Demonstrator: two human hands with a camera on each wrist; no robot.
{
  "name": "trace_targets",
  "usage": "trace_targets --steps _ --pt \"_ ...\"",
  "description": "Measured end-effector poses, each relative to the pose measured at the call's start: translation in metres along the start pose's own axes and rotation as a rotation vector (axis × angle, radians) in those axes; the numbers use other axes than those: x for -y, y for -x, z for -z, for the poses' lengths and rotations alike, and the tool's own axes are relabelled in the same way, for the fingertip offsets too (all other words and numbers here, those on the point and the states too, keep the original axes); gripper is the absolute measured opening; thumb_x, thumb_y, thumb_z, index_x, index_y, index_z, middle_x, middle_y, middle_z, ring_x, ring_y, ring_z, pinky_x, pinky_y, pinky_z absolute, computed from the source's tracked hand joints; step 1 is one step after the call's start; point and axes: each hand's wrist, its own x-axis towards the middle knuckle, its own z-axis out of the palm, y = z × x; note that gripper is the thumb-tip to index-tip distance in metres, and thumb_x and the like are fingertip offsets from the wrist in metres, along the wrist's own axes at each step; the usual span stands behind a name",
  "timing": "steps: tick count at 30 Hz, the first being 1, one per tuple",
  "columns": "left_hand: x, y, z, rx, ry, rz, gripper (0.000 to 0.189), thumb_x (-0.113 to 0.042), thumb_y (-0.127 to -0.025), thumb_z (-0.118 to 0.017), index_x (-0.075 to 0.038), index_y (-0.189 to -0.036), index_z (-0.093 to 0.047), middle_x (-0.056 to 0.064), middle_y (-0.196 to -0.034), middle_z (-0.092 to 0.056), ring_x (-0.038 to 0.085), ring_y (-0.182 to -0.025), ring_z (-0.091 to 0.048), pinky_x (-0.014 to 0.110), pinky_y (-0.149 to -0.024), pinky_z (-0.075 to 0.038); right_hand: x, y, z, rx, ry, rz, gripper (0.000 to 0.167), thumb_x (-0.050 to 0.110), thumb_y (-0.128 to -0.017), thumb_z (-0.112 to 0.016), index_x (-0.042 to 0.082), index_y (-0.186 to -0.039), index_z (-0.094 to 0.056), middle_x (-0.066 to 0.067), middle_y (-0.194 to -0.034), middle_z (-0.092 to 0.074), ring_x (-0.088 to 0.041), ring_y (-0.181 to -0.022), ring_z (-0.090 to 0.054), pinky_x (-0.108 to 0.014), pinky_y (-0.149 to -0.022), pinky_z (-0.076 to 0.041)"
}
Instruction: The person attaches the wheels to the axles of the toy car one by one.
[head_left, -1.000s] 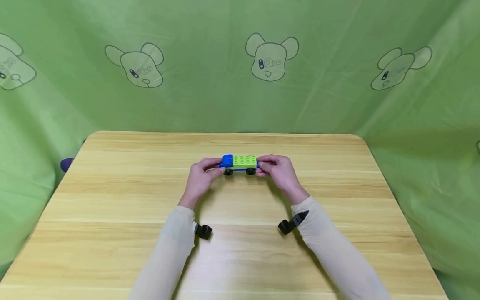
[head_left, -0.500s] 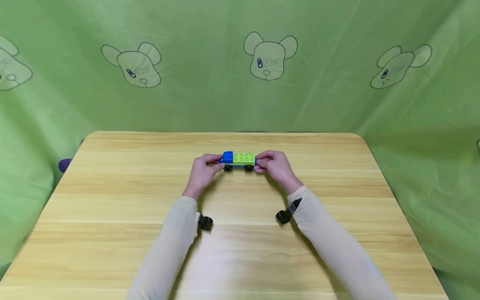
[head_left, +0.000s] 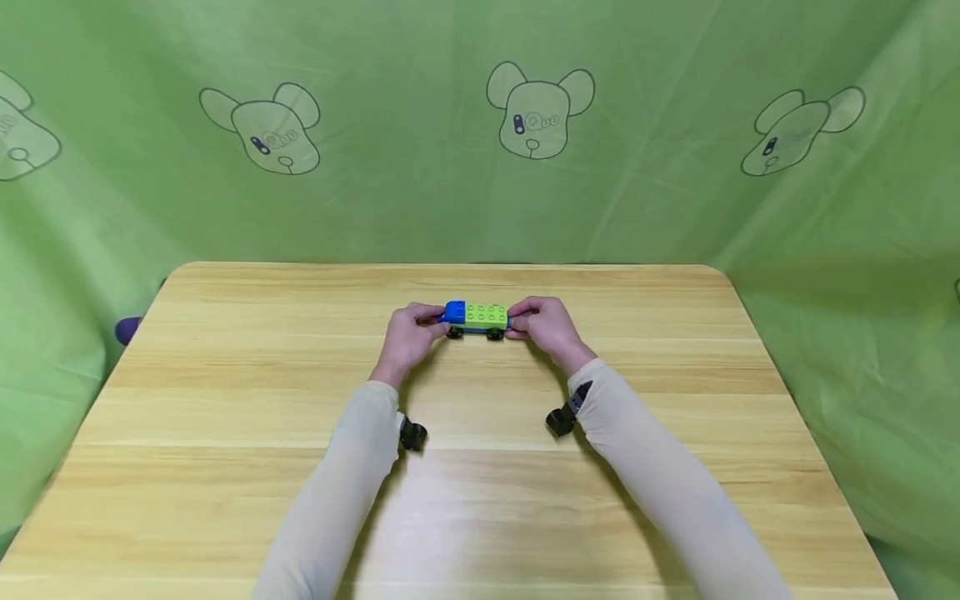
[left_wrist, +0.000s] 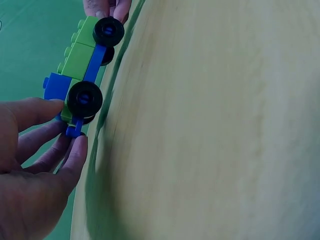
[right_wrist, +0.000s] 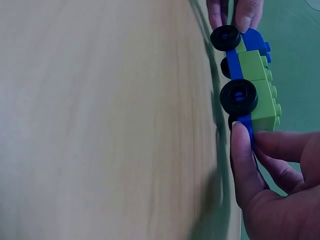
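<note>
A toy truck (head_left: 486,316) built of blocks stands between both hands near the far side of the table. It has a blue cab (head_left: 454,312) on the left, lime-green studded blocks behind it, a blue chassis and black wheels (left_wrist: 84,99). My left hand (head_left: 407,337) pinches the cab end; in the left wrist view its thumb and fingers surround the blue front hitch (left_wrist: 73,131). The right hand (head_left: 553,327) grips the rear end of the blue chassis (right_wrist: 245,120) between thumb and fingers. Whether the wheels touch the tabletop, I cannot tell.
The wooden table (head_left: 480,500) has its far edge just beyond the truck. A green curtain (head_left: 405,200) with bear-head drawings hangs behind and at both sides. A purple object (head_left: 127,330) shows past the table's left edge. Small black cameras (head_left: 561,421) sit on both wrists.
Both hands have carried the truck a little farther away and slightly left. Their hold on its two ends looks the same.
</note>
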Motion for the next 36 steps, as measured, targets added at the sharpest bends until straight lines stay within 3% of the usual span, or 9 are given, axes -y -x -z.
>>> trace_targets --steps 11,20,29,36 --pt "0.003 0.0 -0.001 0.019 -0.028 0.033 0.032 -0.001 -0.087 -0.072 0.004 -0.119 -0.067 0.012 -0.109 -0.062 0.025 -0.101 -0.059 0.033 -0.087 -0.052 -0.001 -0.004 -0.002 -0.018 0.105 -0.023 0.022 -0.013 -0.091 -0.055 -0.013 -0.112 -0.06 -0.024 -0.11 -0.06 -0.022 -0.083 -0.065 -0.029 -0.081 -0.056" --pt "0.001 0.001 0.001 0.059 -0.049 0.063 0.036 0.0 -0.088 -0.07 0.003 -0.123 -0.064 0.013 -0.113 -0.06 0.026 -0.102 -0.058 0.032 -0.087 -0.052 -0.004 -0.005 -0.002 -0.01 0.089 -0.013 0.022 -0.011 -0.091 -0.057 -0.014 -0.113 -0.059 -0.025 -0.11 -0.06 -0.029 -0.088 -0.065 -0.034 -0.083 -0.056" --pt "0.003 -0.001 0.009 0.093 -0.101 0.06 0.035 -0.004 -0.09 -0.07 0.003 -0.124 -0.063 0.013 -0.112 -0.061 0.026 -0.101 -0.059 0.033 -0.087 -0.052 -0.003 -0.002 -0.001 -0.011 0.108 0.005 0.024 -0.004 -0.092 -0.062 -0.011 -0.114 -0.059 -0.021 -0.106 -0.06 -0.03 -0.09 -0.064 -0.036 -0.081 -0.057" --pt "0.0 0.0 0.018 0.135 -0.174 0.038 0.034 -0.011 -0.097 -0.062 0.003 -0.128 -0.06 0.014 -0.114 -0.063 0.027 -0.106 -0.058 0.037 -0.093 -0.049 -0.006 0.001 0.005 -0.014 0.147 0.011 0.023 -0.001 -0.092 -0.063 -0.01 -0.113 -0.059 -0.02 -0.105 -0.061 -0.029 -0.09 -0.062 -0.035 -0.08 -0.057"
